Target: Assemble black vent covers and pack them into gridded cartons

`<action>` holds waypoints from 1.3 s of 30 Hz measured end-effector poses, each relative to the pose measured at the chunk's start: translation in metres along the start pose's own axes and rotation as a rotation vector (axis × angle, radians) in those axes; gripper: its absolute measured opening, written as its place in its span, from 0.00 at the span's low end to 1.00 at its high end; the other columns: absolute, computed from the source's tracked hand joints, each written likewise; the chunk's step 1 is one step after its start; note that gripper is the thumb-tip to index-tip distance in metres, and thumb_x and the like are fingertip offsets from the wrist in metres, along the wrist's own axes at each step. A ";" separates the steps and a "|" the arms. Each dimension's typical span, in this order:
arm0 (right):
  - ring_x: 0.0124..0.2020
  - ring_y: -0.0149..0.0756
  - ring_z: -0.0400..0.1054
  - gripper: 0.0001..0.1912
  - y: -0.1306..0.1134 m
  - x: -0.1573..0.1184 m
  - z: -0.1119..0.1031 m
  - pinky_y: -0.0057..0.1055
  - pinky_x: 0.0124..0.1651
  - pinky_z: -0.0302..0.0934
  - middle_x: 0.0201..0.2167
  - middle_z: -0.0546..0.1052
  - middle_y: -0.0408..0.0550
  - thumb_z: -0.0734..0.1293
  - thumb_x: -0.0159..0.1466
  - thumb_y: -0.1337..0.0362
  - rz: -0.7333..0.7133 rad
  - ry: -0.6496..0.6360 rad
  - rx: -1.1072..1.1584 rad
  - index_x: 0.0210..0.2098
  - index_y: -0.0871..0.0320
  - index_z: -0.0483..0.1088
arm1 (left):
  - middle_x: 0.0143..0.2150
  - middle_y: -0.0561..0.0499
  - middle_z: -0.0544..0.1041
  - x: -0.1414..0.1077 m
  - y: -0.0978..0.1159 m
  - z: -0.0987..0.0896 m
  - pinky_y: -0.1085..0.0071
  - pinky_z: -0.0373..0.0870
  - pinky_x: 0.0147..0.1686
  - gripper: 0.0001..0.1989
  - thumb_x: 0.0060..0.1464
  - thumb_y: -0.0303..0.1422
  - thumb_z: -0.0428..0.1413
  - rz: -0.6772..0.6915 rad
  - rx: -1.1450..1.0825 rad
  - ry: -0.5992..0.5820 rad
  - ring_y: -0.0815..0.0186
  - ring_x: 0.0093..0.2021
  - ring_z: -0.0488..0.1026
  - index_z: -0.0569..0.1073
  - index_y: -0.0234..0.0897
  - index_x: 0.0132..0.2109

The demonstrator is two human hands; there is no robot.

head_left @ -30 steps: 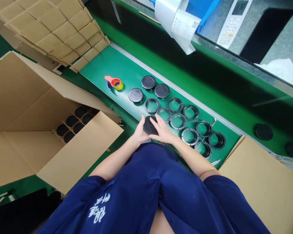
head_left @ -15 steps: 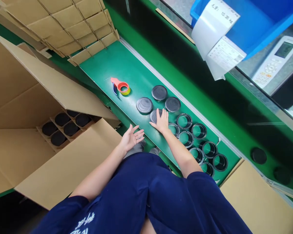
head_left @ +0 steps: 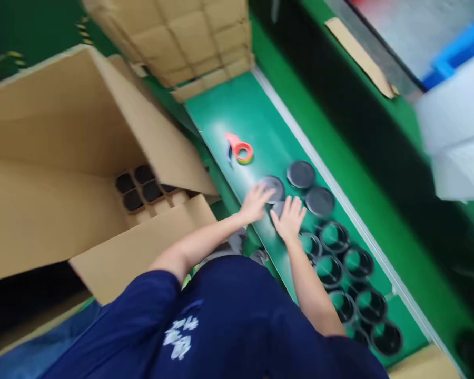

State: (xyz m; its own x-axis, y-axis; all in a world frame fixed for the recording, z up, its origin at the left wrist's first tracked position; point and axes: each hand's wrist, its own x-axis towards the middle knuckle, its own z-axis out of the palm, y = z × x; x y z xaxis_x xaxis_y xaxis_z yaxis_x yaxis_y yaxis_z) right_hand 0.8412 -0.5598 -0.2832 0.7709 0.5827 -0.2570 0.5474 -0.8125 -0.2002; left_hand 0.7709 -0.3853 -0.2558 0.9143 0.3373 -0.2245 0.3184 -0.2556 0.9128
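My left hand [head_left: 255, 204] reaches over the near edge of a black round cap [head_left: 275, 185], its fingers stretched out and somewhat blurred. Beside it, my right hand [head_left: 290, 217] lies with spread fingers on another black cap, mostly hidden under the palm. Two more black caps, a farther one [head_left: 300, 174] and a nearer one [head_left: 319, 201], lie flat past my fingertips. Close to my right forearm stand several open black rings [head_left: 329, 270] on the green work surface [head_left: 217, 108].
A red tape dispenser [head_left: 243, 152] lies left of the caps. On the left, a large open carton [head_left: 150, 247] holds black round parts in dividers. Stacked cardboard [head_left: 209, 47] stands at the far end. A blue bin [head_left: 458, 55] and white paper [head_left: 456, 121] are at upper right.
My left hand has moved from above the table's near edge onto a black cap. My right hand stays on its cap. The camera view has shifted, moving the scene across the frame.
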 end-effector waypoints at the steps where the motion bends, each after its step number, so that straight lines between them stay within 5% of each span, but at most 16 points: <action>1: 0.77 0.65 0.31 0.53 0.005 -0.003 0.001 0.65 0.72 0.33 0.76 0.38 0.76 0.58 0.67 0.39 -0.012 -0.021 -0.012 0.76 0.72 0.39 | 0.77 0.38 0.52 0.017 0.003 0.002 0.30 0.35 0.69 0.37 0.47 0.25 0.61 0.086 0.159 -0.118 0.36 0.77 0.37 0.72 0.42 0.66; 3: 0.76 0.68 0.30 0.63 0.015 -0.005 0.005 0.64 0.71 0.37 0.76 0.33 0.76 0.65 0.59 0.37 -0.071 -0.110 -0.056 0.76 0.68 0.33 | 0.79 0.41 0.42 0.050 0.003 0.003 0.25 0.33 0.66 0.46 0.44 0.21 0.60 0.157 0.476 -0.345 0.36 0.77 0.31 0.65 0.48 0.71; 5: 0.76 0.69 0.31 0.67 0.021 -0.003 0.011 0.65 0.70 0.38 0.76 0.31 0.74 0.70 0.54 0.40 -0.127 -0.160 -0.135 0.76 0.64 0.30 | 0.80 0.44 0.39 0.076 0.000 0.005 0.23 0.36 0.66 0.52 0.41 0.19 0.62 0.149 0.690 -0.440 0.35 0.77 0.28 0.61 0.52 0.72; 8: 0.75 0.69 0.38 0.69 0.020 -0.005 0.018 0.65 0.69 0.40 0.75 0.39 0.72 0.72 0.51 0.43 -0.148 -0.132 -0.207 0.76 0.62 0.29 | 0.80 0.43 0.38 0.092 0.000 0.011 0.24 0.47 0.63 0.52 0.43 0.22 0.63 0.121 0.803 -0.423 0.36 0.77 0.28 0.59 0.55 0.73; 11: 0.71 0.70 0.47 0.70 0.017 -0.011 0.019 0.64 0.68 0.45 0.72 0.50 0.71 0.74 0.49 0.43 -0.170 -0.057 -0.209 0.76 0.61 0.32 | 0.79 0.35 0.42 0.078 0.008 0.006 0.23 0.54 0.59 0.49 0.47 0.23 0.62 0.068 0.784 -0.323 0.32 0.77 0.34 0.59 0.52 0.74; 15: 0.66 0.73 0.53 0.68 0.021 -0.017 0.019 0.64 0.63 0.54 0.68 0.55 0.73 0.74 0.49 0.44 -0.223 0.053 -0.154 0.76 0.62 0.36 | 0.77 0.35 0.43 0.003 0.022 -0.025 0.25 0.58 0.58 0.47 0.49 0.25 0.62 0.162 0.605 -0.036 0.27 0.75 0.34 0.58 0.51 0.74; 20: 0.64 0.76 0.55 0.65 0.020 -0.020 0.011 0.66 0.56 0.60 0.66 0.56 0.73 0.74 0.49 0.45 -0.239 0.027 -0.101 0.76 0.58 0.39 | 0.76 0.39 0.45 -0.148 0.029 -0.076 0.32 0.50 0.68 0.44 0.47 0.35 0.65 0.228 0.362 0.276 0.30 0.74 0.41 0.64 0.50 0.71; 24: 0.64 0.75 0.58 0.60 -0.013 -0.034 -0.016 0.65 0.59 0.58 0.65 0.59 0.73 0.71 0.53 0.44 -0.266 -0.127 0.012 0.75 0.59 0.42 | 0.73 0.39 0.50 -0.255 0.006 -0.136 0.40 0.49 0.71 0.44 0.45 0.39 0.68 0.028 0.311 0.549 0.34 0.72 0.49 0.66 0.48 0.70; 28: 0.70 0.62 0.55 0.59 -0.103 -0.061 -0.048 0.56 0.68 0.54 0.68 0.60 0.64 0.71 0.56 0.46 -0.639 -0.409 0.263 0.76 0.55 0.38 | 0.73 0.40 0.47 -0.319 -0.040 -0.218 0.44 0.49 0.72 0.51 0.43 0.42 0.70 -0.319 0.328 0.811 0.38 0.73 0.48 0.59 0.48 0.72; 32: 0.71 0.60 0.53 0.62 -0.253 -0.068 -0.049 0.57 0.68 0.56 0.70 0.56 0.62 0.74 0.55 0.48 -0.873 -0.564 0.373 0.77 0.52 0.36 | 0.75 0.42 0.43 -0.331 -0.112 -0.307 0.44 0.49 0.72 0.53 0.43 0.41 0.71 -0.498 0.358 0.848 0.38 0.74 0.44 0.55 0.51 0.73; 35: 0.68 0.64 0.54 0.65 -0.384 -0.044 -0.008 0.62 0.65 0.56 0.69 0.55 0.65 0.75 0.53 0.47 -0.862 -0.470 0.354 0.77 0.53 0.34 | 0.75 0.40 0.42 -0.324 -0.188 -0.370 0.40 0.51 0.69 0.54 0.42 0.38 0.72 -0.629 0.359 0.767 0.33 0.73 0.44 0.57 0.51 0.73; 39: 0.68 0.70 0.51 0.68 -0.532 0.001 0.100 0.63 0.65 0.54 0.70 0.51 0.72 0.77 0.50 0.49 -0.885 -0.355 0.165 0.77 0.59 0.36 | 0.75 0.33 0.44 -0.328 -0.306 -0.434 0.27 0.50 0.63 0.54 0.38 0.30 0.73 -0.849 0.375 0.557 0.27 0.71 0.44 0.61 0.48 0.72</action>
State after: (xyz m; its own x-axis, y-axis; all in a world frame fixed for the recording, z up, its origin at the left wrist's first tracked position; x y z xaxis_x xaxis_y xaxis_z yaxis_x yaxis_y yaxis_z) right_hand 0.5182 -0.1249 -0.2717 -0.0562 0.9751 -0.2146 0.8091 -0.0815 -0.5820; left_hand 0.2648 -0.0240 -0.3137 0.1470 0.8750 -0.4612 0.9368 0.0264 0.3487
